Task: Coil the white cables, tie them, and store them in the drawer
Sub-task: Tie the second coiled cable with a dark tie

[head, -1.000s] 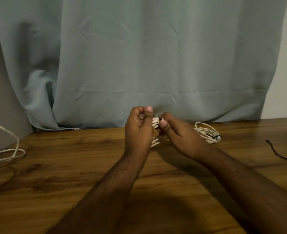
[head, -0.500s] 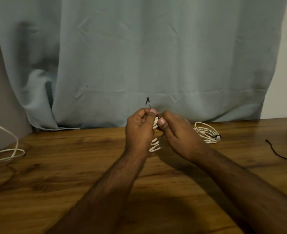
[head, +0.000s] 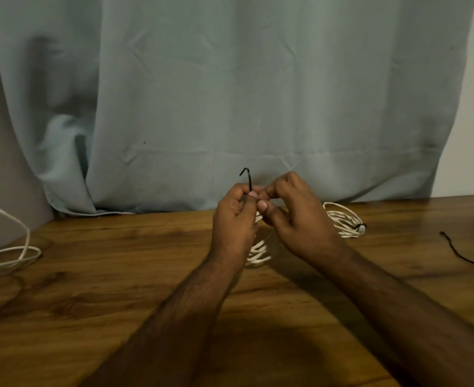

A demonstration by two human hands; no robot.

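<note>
Head view, facing down, close over table [head: 118, 317]

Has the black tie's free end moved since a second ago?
Yes. The black tie has come up out of the left hand and now stands against the curtain above the fingers.

Both forearms are extended forward and converge, so that the hands are brought together at the middle. The left hand [head: 234, 219] is raised with its fingers curled and its thumb pressed against the forefinger in a pinch. The right hand [head: 300, 216] is held just beside it, fingers bent, its thumb tip laid close against the left thumb.
</note>
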